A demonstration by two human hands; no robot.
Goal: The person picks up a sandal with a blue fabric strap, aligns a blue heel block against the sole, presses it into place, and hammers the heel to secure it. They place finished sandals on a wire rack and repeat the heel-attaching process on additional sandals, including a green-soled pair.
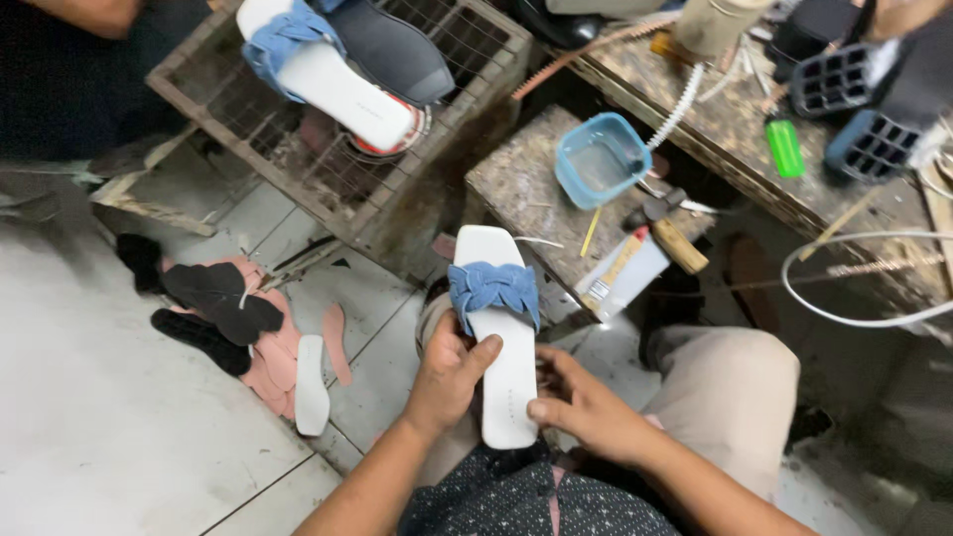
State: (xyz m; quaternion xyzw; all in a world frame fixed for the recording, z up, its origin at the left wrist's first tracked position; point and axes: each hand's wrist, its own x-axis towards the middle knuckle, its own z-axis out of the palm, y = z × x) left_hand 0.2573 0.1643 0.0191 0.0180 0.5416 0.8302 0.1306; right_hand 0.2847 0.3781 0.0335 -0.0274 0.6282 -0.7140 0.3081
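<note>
Gripping a white sandal (508, 382) from both sides: left hand (449, 377) clasped, right hand (586, 402) pinching.

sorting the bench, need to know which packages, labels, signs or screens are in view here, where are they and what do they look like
Flat carton: on the low stone block's near edge, right of the white sandal; long, white and yellow.
Green container: on the workbench, upper right; small, oblong, bright green.
No signs or screens in view.
</note>
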